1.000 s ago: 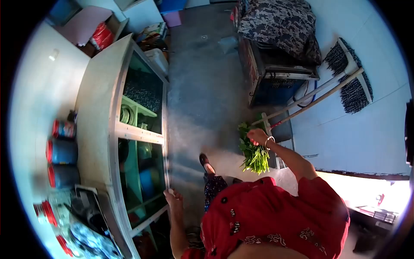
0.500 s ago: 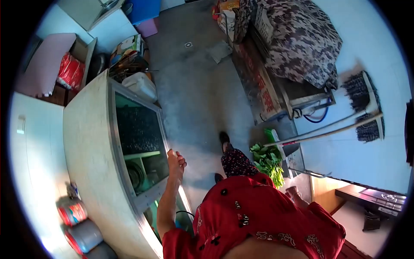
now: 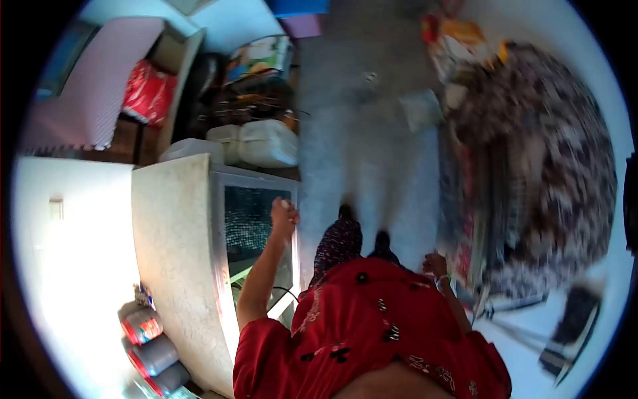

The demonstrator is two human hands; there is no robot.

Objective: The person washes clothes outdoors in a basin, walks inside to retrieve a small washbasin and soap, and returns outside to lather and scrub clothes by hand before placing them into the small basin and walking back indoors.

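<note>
My left hand [image 3: 284, 217] is raised with the fingers curled closed, in front of the glass-fronted cabinet [image 3: 176, 246]. A pale spot shows at the thumb, and whatever the fingers may hold cannot be made out. Low on my right side, my right hand [image 3: 436, 265] hangs with loosely curled fingers, and nothing shows in it. Motion blurs it a little. Nearest to it is the long low bench [image 3: 468, 239] along the right wall, under a camouflage-patterned cloth [image 3: 571, 166]. Neither hand visibly touches these things.
A grey floor [image 3: 369, 146] runs ahead between the cabinet and the bench. White plastic jugs [image 3: 267, 143] stand beyond the cabinet. A flat pale packet [image 3: 421, 110] lies on the floor by the bench. Red-lidded jars [image 3: 154, 352] stand at lower left; a broom [image 3: 573, 326] leans at right.
The view has turned to the right and moved forward; the bench now lies alongside me. The green leafy vegetables have left view. My feet have changed position, and both hands stay curled.
</note>
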